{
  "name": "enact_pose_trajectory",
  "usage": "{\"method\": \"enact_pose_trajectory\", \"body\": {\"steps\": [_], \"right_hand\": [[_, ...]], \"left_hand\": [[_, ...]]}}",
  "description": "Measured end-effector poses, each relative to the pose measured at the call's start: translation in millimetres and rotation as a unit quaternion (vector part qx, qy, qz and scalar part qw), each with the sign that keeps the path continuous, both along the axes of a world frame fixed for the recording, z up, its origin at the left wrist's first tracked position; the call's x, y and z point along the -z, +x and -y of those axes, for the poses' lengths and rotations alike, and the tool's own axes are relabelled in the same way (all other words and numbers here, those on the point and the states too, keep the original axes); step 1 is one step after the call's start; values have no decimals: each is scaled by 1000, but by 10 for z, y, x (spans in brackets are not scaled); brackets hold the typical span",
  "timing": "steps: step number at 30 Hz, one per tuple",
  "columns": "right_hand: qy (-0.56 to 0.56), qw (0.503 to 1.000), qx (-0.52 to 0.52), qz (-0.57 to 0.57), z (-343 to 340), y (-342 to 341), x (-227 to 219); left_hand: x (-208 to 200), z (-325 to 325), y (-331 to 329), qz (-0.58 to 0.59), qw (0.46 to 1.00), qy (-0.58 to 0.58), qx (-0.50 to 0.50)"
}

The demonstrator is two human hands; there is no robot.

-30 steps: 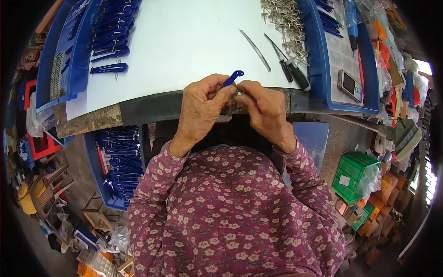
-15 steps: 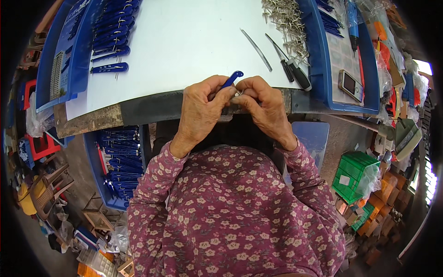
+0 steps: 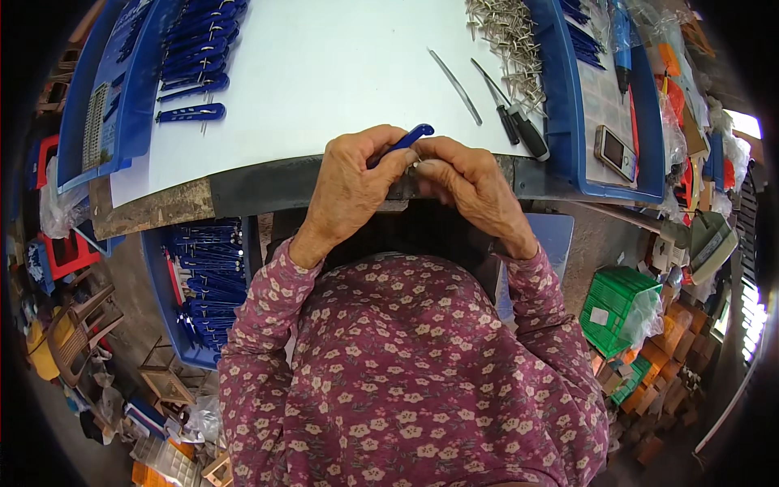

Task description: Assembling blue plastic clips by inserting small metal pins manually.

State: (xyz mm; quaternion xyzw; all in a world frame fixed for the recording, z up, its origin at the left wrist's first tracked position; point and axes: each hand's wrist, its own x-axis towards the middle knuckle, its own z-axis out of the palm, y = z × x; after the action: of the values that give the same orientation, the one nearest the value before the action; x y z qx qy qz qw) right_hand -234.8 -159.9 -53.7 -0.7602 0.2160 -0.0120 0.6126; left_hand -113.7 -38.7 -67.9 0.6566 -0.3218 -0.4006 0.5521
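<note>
Far out to the left of the white sheet [image 3: 324, 81], and lower than it, I see a brown chair [image 3: 71, 345]. Closer in, beside the sheet's left edge, a blue tray [image 3: 142, 114] sits on the counter [image 3: 276, 187]. Below the sheet's near left corner, under the counter, I have a second tray [image 3: 157, 276] filled with slim blue parts [image 3: 215, 280]. On the sheet itself, down its left side, runs a column of blue pieces [image 3: 195, 113], thin metal showing at the nearest one.

At the sheet's near edge, around its middle, the left hand [image 3: 350, 185] grips a blue handle [image 3: 412, 136] between thumb and fingers; the handle slants up to the right, its rounded end bare over the sheet. Just right of that, at the same edge, the right hand [image 3: 475, 185] is pinched in close to the left thumb. I make out a small shiny bit [image 3: 415, 164] at its thumb tip, too small for me to identify.

Over the sheet's right part I see a thin metal strip [image 3: 455, 86], two dark-handled tools [image 3: 531, 136] and a heap of metal pins [image 3: 513, 53]. Right of the sheet, a third tray [image 3: 560, 105] holds a mobile phone [image 3: 615, 152]; farther right and lower is a green crate [image 3: 618, 304].
</note>
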Motion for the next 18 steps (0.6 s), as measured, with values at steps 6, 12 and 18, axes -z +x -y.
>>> {"method": "enact_pose_trajectory", "body": {"steps": [6,12,18], "right_hand": [[68,997,25,38,-14,66,164],[88,996,-7,-19,3,149,144],[171,985,6,-1,68,109,77]], "left_hand": [[9,-14,9,26,1000,13,3],[29,-34,56,11,1000,6,-1],[56,-31,79,-5,999,-32,-8]]}}
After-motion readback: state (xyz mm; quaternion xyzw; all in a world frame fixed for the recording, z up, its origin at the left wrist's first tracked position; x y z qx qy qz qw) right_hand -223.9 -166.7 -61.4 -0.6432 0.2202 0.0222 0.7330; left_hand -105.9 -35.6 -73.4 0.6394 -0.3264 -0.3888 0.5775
